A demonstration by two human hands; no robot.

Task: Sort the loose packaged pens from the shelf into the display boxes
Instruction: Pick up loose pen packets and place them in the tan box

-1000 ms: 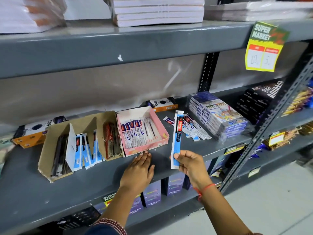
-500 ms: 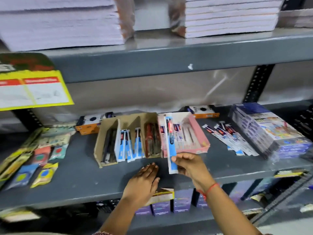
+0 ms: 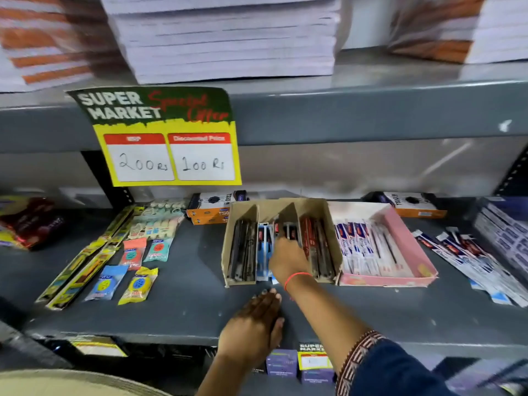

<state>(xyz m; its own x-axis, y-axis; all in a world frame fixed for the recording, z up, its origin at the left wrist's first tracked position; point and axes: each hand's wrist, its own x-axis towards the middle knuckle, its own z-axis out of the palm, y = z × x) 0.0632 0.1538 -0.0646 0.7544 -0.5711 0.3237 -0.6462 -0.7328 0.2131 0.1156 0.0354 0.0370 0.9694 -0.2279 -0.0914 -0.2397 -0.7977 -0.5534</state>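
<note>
Nearest, the left hand [image 3: 254,324] lies flat on the grey shelf [image 3: 183,304], fingers together and extended toward 12 o'clock, holding nothing. Just beyond it, the right hand [image 3: 287,260] reaches into the middle slot of the brown cardboard display box [image 3: 333,238]; its fingertips are curled down among the packs, though whether they clamp one I cannot tell. The blue-and-white packaged pens [image 3: 264,250] there lie lengthwise, long axis running 6 to 12 o'clock. At 3 o'clock sits the pink box [image 3: 405,244], with loose pens [image 3: 468,258] farther right.
</note>
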